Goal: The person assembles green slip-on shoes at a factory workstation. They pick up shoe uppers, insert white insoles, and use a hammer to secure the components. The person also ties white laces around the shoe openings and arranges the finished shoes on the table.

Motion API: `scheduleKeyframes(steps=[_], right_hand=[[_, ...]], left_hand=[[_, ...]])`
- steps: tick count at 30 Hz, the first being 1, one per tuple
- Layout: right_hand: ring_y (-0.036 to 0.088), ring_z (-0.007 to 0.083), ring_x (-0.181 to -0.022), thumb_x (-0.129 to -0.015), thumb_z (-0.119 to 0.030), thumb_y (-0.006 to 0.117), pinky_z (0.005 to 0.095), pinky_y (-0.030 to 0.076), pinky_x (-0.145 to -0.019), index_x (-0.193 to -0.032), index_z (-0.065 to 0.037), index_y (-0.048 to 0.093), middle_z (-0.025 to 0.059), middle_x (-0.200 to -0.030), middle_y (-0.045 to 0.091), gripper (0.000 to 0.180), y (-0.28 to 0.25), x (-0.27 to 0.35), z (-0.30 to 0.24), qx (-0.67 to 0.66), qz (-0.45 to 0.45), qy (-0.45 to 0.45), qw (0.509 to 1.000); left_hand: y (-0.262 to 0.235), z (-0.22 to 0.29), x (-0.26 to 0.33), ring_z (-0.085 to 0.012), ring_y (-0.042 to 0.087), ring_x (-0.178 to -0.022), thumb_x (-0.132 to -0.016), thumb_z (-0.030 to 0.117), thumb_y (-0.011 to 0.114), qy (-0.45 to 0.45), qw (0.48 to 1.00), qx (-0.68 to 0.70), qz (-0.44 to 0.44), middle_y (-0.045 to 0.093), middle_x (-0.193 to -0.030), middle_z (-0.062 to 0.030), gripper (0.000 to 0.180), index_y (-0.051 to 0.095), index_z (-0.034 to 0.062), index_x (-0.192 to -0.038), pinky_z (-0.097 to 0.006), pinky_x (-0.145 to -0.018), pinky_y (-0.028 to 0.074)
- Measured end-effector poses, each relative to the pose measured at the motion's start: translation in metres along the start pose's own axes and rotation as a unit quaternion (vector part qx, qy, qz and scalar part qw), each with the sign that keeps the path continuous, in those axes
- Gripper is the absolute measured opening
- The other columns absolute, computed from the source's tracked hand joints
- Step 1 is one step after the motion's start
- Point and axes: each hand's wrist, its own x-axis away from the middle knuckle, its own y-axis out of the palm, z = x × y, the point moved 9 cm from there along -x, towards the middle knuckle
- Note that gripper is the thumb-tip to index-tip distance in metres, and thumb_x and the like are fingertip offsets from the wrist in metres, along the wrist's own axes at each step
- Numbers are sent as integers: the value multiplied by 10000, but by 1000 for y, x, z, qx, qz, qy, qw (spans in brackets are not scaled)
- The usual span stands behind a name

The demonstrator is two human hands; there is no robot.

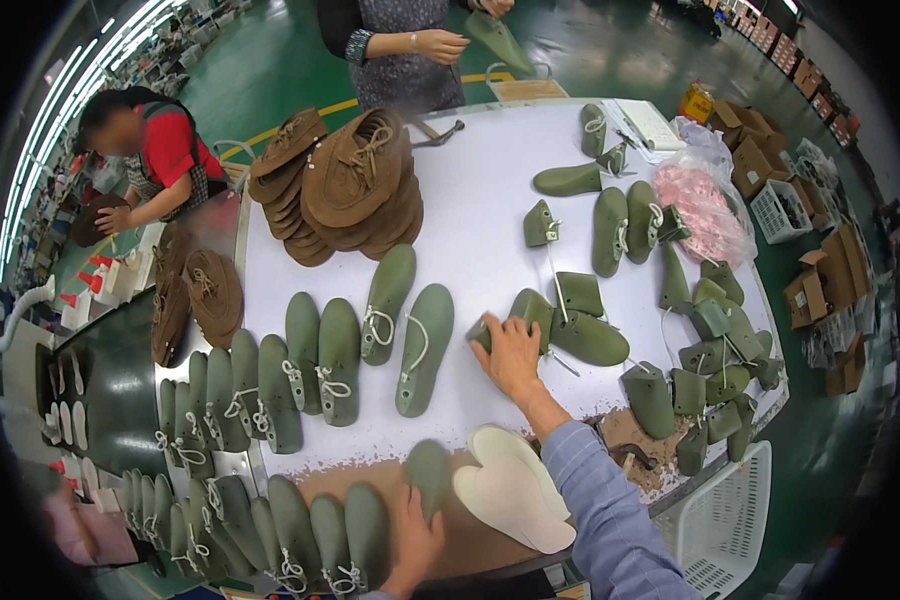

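Observation:
My left hand (415, 540) is closed around a green shoe last (427, 470) at the near edge of the table, its rounded end pointing away from me. At mid-table my right hand (512, 358) grips the end of another green last (481, 334), most of it hidden under the fingers. Right beside those fingers stand a green last (533, 318) and a lying one (590, 340). Left of my right hand are a pair of lasts (425, 350) with white cords. Cream insole-shaped sheets (510, 490) lie between my forearms.
Rows of corded lasts (280, 395) fill the left side. Brown moccasins (360, 180) are stacked at the far left. Loose lasts (725, 350) crowd the right, near a plastic bag (705, 200) and a white basket (720, 520). Two co-workers stand across and to the left.

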Motion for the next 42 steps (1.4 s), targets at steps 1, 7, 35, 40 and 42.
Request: scheduleKeyframes(steps=[1,7,35,40,42], right_hand=[[581,344,-1174,-899,-404,715,601,315,-1128,-1273,-135,601,139,-1124,680,474,-3,10,-4,18,-32,-14,999],[637,304,-1019,-837,-271,789,488,456,-855,-1194,-127,609,114,-987,660,424,-3,85,-48,-50,-60,-115,990],[687,364,-1065,-935,-335,650,517,490,-930,-1167,-51,717,196,-1106,739,373,-10,-30,140,-52,-78,189,977],[514,68,-579,-993,-316,638,303,418,-547,-886,-6,769,-14,-610,584,352,-94,-25,85,-364,94,82,923],[555,132,-609,-1005,-326,624,343,449,-599,-868,23,761,78,-641,656,399,-155,3,59,-390,116,91,909]], left_hand=[[0,-7,13,-514,378,-1390,-921,108,665,-14,1000,-11,5,358,-1513,-340,678,354,-88,-1491,-514,-1176,327],[-10,-36,74,-505,386,-1382,-902,119,681,-55,996,-29,64,377,-1501,-329,659,398,-76,-1464,-520,-1163,339],[-20,-25,78,-441,543,-1239,-813,134,745,-12,982,-82,170,543,-1363,-233,512,602,41,-1296,-494,-1046,469],[-28,-22,77,-431,536,-1252,-817,134,742,-35,983,-91,157,534,-1376,-224,513,597,54,-1302,-489,-1053,467],[-18,-29,74,-435,512,-1283,-817,141,746,-34,984,-98,141,511,-1401,-233,549,570,53,-1330,-493,-1076,448]])
